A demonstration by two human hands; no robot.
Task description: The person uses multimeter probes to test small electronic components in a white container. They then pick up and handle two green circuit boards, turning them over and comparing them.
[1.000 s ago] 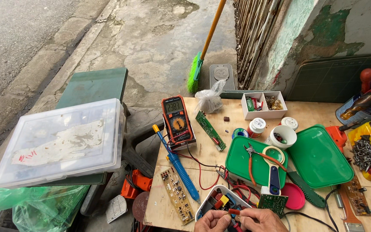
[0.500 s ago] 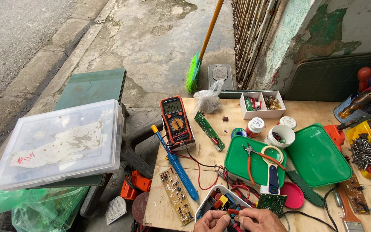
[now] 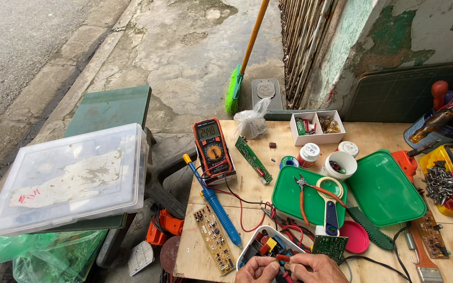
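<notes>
Small red component (image 3: 283, 258) pinched between both hands (image 3: 289, 268) over white tray (image 3: 247, 249), beside blue soldering iron (image 3: 217, 208).

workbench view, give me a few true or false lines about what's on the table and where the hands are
1. Both hands, left hand and right hand, meet at the near edge over a small red part. True.
2. The multimeter lies inside the green tray. False: it lies on the bare wooden table, left of the tray.
3. Orange-handled pliers rest on the green tray. True.
4. The blue soldering iron is held in the right hand. False: it lies on the table, untouched.
</notes>
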